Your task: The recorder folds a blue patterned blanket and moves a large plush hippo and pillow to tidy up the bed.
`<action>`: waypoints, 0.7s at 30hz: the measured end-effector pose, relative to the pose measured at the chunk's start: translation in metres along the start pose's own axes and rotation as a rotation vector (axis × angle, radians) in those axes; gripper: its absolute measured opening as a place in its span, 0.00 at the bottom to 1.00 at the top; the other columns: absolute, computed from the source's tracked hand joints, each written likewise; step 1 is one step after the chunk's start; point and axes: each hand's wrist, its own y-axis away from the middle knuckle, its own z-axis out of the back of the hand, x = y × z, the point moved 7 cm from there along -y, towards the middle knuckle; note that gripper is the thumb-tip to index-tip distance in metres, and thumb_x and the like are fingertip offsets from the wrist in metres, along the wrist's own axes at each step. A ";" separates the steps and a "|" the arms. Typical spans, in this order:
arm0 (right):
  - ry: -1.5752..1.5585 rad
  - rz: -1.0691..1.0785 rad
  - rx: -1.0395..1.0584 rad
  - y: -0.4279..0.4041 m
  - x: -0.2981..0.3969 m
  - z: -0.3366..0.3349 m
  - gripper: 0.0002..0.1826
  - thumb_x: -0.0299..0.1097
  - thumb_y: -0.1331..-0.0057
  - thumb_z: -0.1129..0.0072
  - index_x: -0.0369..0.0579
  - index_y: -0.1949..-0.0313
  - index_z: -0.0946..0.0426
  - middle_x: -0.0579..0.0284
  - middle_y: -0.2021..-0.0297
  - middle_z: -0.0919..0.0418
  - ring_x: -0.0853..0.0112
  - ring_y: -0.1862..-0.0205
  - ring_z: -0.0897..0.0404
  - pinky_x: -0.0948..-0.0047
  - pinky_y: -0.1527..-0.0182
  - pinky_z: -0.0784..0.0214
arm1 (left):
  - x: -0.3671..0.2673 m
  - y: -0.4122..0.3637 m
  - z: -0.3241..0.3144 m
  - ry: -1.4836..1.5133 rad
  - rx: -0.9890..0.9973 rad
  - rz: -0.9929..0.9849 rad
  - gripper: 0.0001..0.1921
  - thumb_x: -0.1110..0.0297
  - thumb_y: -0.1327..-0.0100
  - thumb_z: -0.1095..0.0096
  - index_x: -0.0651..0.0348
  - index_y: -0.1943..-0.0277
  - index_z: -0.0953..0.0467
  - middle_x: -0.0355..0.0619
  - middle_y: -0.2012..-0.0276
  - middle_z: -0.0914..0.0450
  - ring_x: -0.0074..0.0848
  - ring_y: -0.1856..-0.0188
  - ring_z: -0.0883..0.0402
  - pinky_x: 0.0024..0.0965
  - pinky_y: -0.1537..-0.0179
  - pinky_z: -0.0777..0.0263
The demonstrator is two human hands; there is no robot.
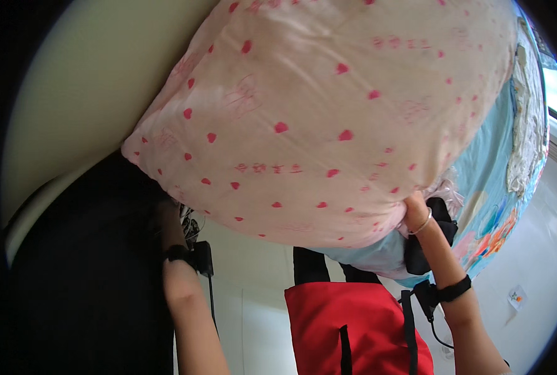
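A big, plump pillow (306, 108) in a pale pink case, printed with red hearts and writing, fills the upper middle of the view. My right hand (415, 212) grips the bunched fabric at its lower right corner, and a bracelet circles that wrist. At the lower left edge of the pillow is my left hand (169, 213), dim in shadow. Its fingers are hidden, so I cannot tell how it holds the case. Below and behind the pillow spreads a light blue bed sheet (482, 145) with a colourful print.
A black cloth item (421, 255) lies on the bed by my right wrist. White lacy fabric (524, 122) runs along the bed's far right side. A cream padded surface (91, 70) rises at left, above a black area (91, 281). Cables (190, 225) show near my left wrist.
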 end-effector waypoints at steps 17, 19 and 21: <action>-0.022 -0.039 0.088 0.012 -0.028 0.026 0.24 0.32 0.45 0.48 0.37 0.48 0.34 0.55 0.49 0.30 0.65 0.50 0.29 0.68 0.48 0.38 | 0.009 0.023 0.019 0.069 0.056 0.005 0.20 0.64 0.39 0.51 0.64 0.45 0.36 0.53 0.44 0.36 0.40 0.44 0.36 0.38 0.45 0.42; -0.017 -0.056 0.088 0.014 -0.027 0.027 0.24 0.33 0.45 0.48 0.37 0.48 0.34 0.55 0.49 0.30 0.65 0.50 0.29 0.68 0.48 0.38 | 0.005 0.029 0.026 0.065 0.057 0.000 0.20 0.64 0.39 0.51 0.64 0.45 0.36 0.53 0.44 0.36 0.40 0.44 0.37 0.38 0.45 0.42; -0.007 -0.068 0.087 0.016 -0.029 0.029 0.25 0.33 0.45 0.47 0.37 0.48 0.34 0.55 0.49 0.30 0.65 0.51 0.29 0.68 0.48 0.38 | 0.005 0.037 0.033 0.066 0.057 0.005 0.20 0.65 0.39 0.51 0.64 0.45 0.36 0.53 0.44 0.36 0.40 0.44 0.37 0.38 0.45 0.43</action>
